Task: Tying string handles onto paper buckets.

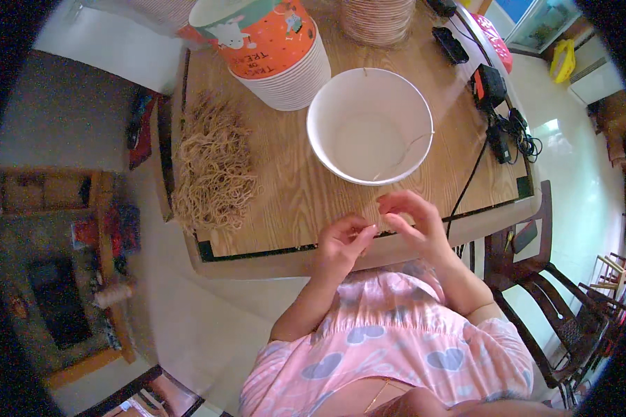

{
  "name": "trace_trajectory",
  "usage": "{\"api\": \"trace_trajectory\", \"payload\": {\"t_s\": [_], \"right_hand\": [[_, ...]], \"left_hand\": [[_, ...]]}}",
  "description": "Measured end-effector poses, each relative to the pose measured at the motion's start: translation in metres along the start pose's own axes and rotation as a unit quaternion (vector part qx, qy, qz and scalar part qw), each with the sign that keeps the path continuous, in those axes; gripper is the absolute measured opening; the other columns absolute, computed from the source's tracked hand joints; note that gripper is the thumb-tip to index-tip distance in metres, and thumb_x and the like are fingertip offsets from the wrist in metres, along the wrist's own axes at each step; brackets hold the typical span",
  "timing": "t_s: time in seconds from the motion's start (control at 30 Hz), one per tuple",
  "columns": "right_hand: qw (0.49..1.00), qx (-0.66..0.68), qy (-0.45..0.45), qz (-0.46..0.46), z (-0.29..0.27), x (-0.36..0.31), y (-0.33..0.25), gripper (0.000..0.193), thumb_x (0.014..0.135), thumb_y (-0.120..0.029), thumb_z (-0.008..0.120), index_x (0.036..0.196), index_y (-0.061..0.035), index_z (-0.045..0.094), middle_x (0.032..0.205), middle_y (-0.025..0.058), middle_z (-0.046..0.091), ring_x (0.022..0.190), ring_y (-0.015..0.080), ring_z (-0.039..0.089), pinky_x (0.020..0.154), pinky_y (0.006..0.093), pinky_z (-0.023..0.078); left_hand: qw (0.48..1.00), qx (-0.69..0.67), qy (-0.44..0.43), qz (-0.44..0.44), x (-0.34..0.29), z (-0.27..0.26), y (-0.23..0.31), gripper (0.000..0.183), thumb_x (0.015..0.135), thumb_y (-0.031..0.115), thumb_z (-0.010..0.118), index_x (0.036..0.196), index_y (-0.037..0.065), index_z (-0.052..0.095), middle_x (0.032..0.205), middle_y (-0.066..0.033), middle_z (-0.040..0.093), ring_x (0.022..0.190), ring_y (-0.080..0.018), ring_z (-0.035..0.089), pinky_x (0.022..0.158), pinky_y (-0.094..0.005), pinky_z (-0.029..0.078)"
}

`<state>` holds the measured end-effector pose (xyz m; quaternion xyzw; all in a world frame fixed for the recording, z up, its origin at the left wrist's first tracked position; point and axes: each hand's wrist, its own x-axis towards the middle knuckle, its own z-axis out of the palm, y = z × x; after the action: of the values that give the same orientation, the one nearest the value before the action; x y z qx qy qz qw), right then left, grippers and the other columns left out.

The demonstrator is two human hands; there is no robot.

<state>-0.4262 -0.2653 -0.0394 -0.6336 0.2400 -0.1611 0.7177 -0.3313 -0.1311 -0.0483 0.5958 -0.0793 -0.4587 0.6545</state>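
A white paper bucket (348,146) stands on the wooden table before me, its mouth facing up. A thin tan string (412,144) hangs inside it from the right rim, and a short bit of string shows at the far rim. Just off the table's near edge, my left hand (342,244) is closed, thumb pressed against the fingers; whatever it pinches is too small to name. My right hand (419,221) is beside it, below the bucket, with fingers curved and a gap between thumb and forefinger. A heap of tan strings (215,170) lies to the left.
Behind the bucket leans a nested stack of orange-and-white printed buckets (278,66). Another stack of pale round pieces (377,19) stands at the far edge. A black adapter (490,85) and coiled cables (522,132) lie on the right. Dark wooden chairs (535,285) stand right of the table.
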Motion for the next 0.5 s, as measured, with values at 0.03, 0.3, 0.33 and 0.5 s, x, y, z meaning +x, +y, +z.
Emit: {"api": "trace_trajectory", "payload": {"t_s": [0.03,0.3,0.33,0.5], "right_hand": [[0.999,0.025,-0.007,-0.026,0.004,0.002,0.011,0.013,0.079,-0.009,0.063,0.085,0.0006,0.058,0.081,0.0036,0.059,0.076,0.0107,0.055,0.068,0.0249,0.044],[0.999,-0.027,-0.008,-0.018,-0.003,0.007,0.014,0.009,0.080,-0.007,0.062,0.083,0.0004,0.058,0.077,0.0029,0.059,0.075,0.0096,0.054,0.068,0.0235,0.043],[0.999,-0.036,-0.008,-0.021,-0.002,0.007,0.011,0.008,0.079,-0.006,0.061,0.083,0.0002,0.058,0.078,0.0028,0.059,0.076,0.0094,0.054,0.068,0.0235,0.043],[0.998,-0.032,-0.005,-0.056,0.001,0.016,0.017,0.007,0.079,-0.004,0.061,0.085,0.0000,0.058,0.080,0.0031,0.059,0.077,0.0100,0.054,0.069,0.0238,0.044]], "left_hand": [[0.995,0.074,-0.015,0.068,0.000,0.001,0.001,0.004,0.078,0.005,0.062,0.081,0.002,0.061,0.070,-0.0017,0.058,0.057,-0.0082,0.052,0.049,-0.0216,0.041],[0.871,0.405,-0.096,0.261,0.029,0.018,0.110,0.011,0.077,0.010,0.062,0.087,0.003,0.062,0.070,-0.0054,0.060,0.065,-0.0130,0.057,0.058,-0.0268,0.046],[0.856,0.433,-0.095,0.266,0.043,0.026,0.117,0.017,0.078,0.012,0.063,0.093,0.005,0.062,0.073,-0.0036,0.061,0.067,-0.0119,0.057,0.061,-0.0276,0.047],[0.779,0.535,-0.294,0.142,0.114,0.039,0.114,0.037,0.078,0.003,0.053,0.114,0.001,0.046,0.076,-0.0093,0.060,0.069,-0.0183,0.059,0.066,-0.0273,0.047]]}}
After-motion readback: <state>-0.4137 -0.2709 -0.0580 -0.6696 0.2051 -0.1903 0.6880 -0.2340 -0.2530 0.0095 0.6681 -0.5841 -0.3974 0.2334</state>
